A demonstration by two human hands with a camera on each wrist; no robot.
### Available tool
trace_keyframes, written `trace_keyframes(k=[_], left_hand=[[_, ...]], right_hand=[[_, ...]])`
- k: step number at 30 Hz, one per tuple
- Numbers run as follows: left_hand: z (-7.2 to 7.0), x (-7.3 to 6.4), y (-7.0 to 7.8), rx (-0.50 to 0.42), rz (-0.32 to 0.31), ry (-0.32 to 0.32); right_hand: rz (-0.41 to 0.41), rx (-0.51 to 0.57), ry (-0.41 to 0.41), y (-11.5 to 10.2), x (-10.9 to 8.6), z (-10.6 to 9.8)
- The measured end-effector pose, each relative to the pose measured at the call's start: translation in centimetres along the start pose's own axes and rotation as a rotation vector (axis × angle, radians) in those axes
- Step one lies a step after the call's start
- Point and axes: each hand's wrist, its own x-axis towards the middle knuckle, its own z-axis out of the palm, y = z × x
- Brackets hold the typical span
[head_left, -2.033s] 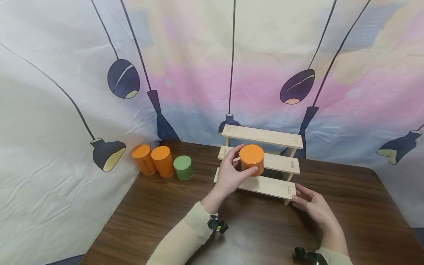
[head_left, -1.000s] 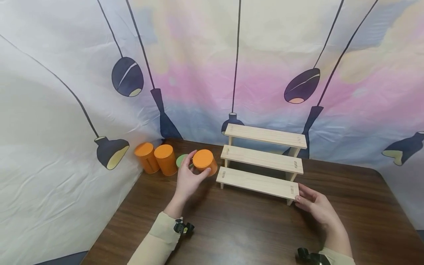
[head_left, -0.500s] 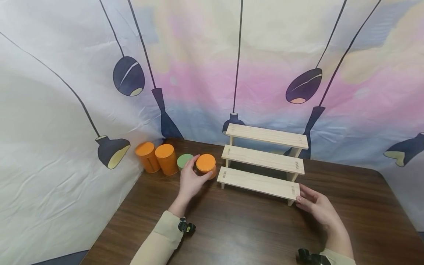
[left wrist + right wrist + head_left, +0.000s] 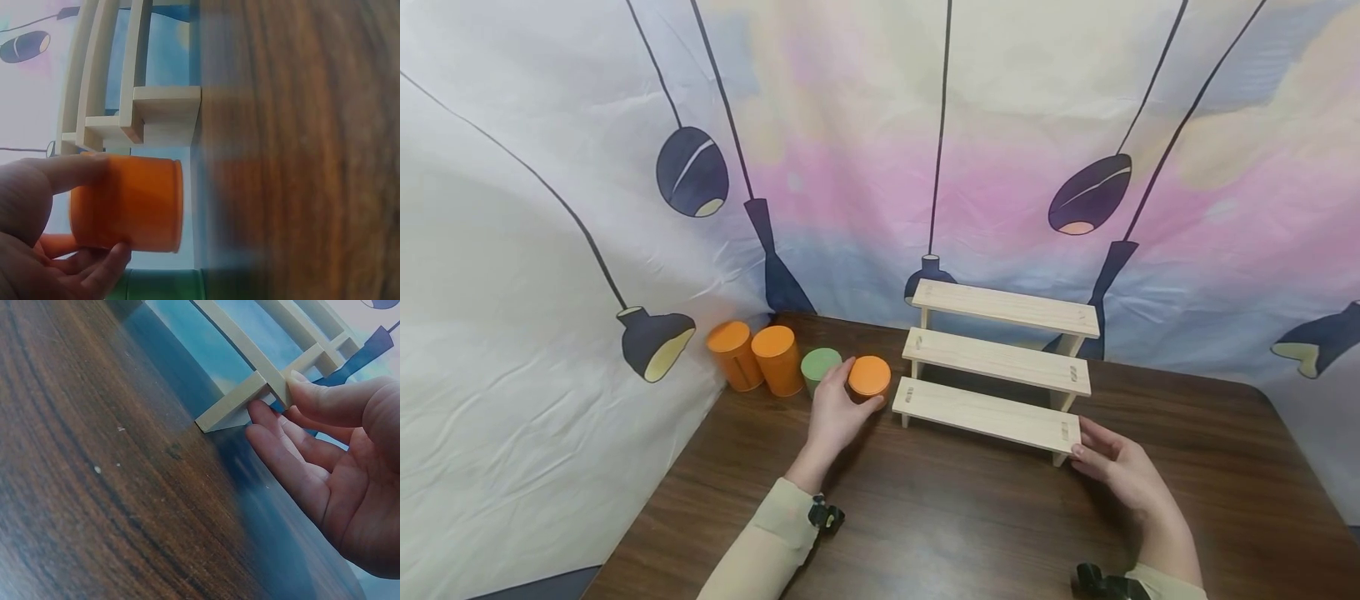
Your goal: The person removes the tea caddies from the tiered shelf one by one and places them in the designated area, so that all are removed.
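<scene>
My left hand (image 4: 835, 412) grips a short orange tin (image 4: 870, 377) upright, left of a wooden three-tier shelf stand (image 4: 988, 415). In the left wrist view, thumb and fingers hold opposite sides of the orange tin (image 4: 137, 206), and a narrow gap shows between its base and the table. A short green tin (image 4: 818, 363) stands close on its left, partly hidden by my hand. My right hand (image 4: 1126, 473) pinches the right end of the lowest shelf; in the right wrist view the thumb lies on the shelf end (image 4: 281, 394) and fingertips touch its side and leg.
Two taller orange tins (image 4: 778, 360) stand beyond the green one, near the table's left edge. A printed cloth (image 4: 850, 167) with lamp drawings hangs behind and to the left of the brown wooden table (image 4: 955, 517).
From in front of the shelf stand, my left hand has carried the orange tin left and lowered it beside the green one. The right hand has stayed at the shelf end.
</scene>
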Motion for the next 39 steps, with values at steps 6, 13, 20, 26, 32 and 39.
trace_keyframes(k=[6,13,20,26,32,39], left_hand=[[0.0,0.0,0.0,0.063,-0.01,-0.008],[0.1,-0.2,0.1,0.104,0.015,-0.043],[0.4,-0.4,0.7,0.138,0.034,-0.044],[0.6,-0.5,1.0,0.153,0.043,-0.024],[0.3,-1.0,1.3,0.201,0.053,-0.02],[-1.6,-0.7,2.1,0.117,0.118,0.017]], right_hand=[[0.004,-0.026,0.003,-0.1,-0.1,-0.1],[-0.001,-0.04,0.0,-0.2,-0.4,-0.4],[0.001,-0.036,-0.002,-0.2,-0.7,-0.9],[-0.004,-0.044,-0.001,-0.1,-0.8,-1.1],[0.012,-0.037,0.002,0.3,-1.2,-1.0],[0.04,-0.177,0.052,-0.8,-1.7,-1.7]])
